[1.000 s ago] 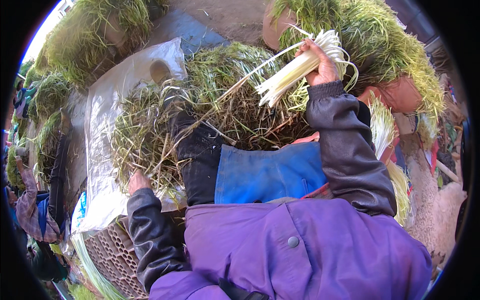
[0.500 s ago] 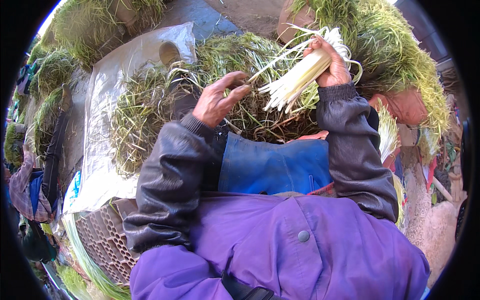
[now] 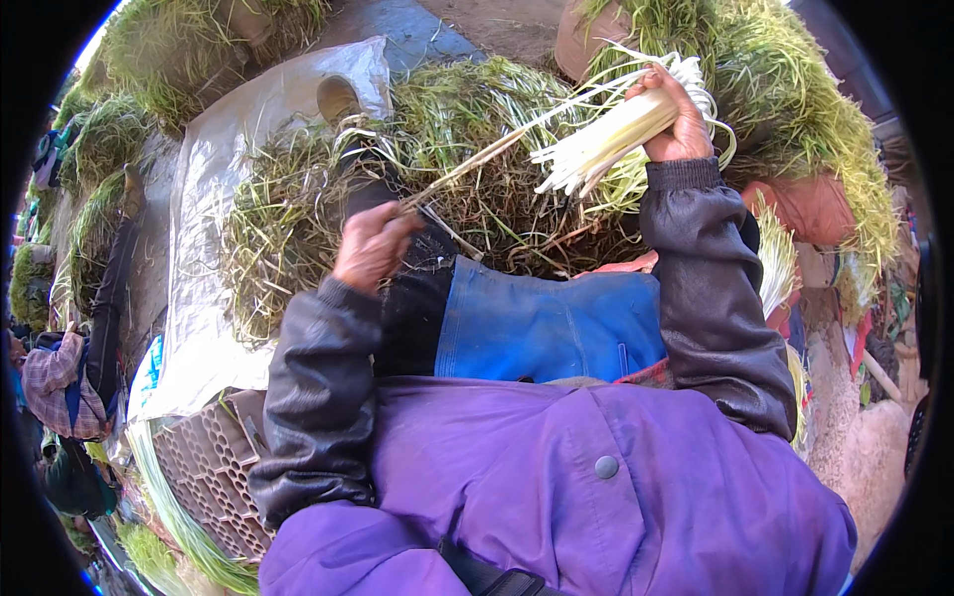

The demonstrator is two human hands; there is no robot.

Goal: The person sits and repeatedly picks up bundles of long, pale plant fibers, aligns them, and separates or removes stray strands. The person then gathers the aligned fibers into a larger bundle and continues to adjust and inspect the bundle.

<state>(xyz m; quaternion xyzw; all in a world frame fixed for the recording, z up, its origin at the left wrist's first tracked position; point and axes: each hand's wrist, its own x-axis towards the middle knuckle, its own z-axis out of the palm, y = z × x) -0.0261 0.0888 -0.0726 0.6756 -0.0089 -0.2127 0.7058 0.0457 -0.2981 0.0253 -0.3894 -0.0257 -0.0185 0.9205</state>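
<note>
Between one and two o'clock from the middle of the view, a bundle of pale stalks (image 3: 606, 139) is held in the right hand (image 3: 681, 124), whose fingers are wrapped closed around it; its blunt ends are turned toward eight o'clock. At ten o'clock, the brownish end of a long thin stem (image 3: 477, 160) is gripped by the left hand (image 3: 378, 243), its fingers curled in (slightly blurred). The stem is stretched slantwise toward the bundle; whether its far end is held there too cannot be told. Beneath it, at twelve o'clock, a heap of tangled greens (image 3: 497, 214) is spread. A whitish sheet (image 3: 199, 298) is laid at nine o'clock, and hollow bricks (image 3: 214, 462) are seen at eight.
</note>
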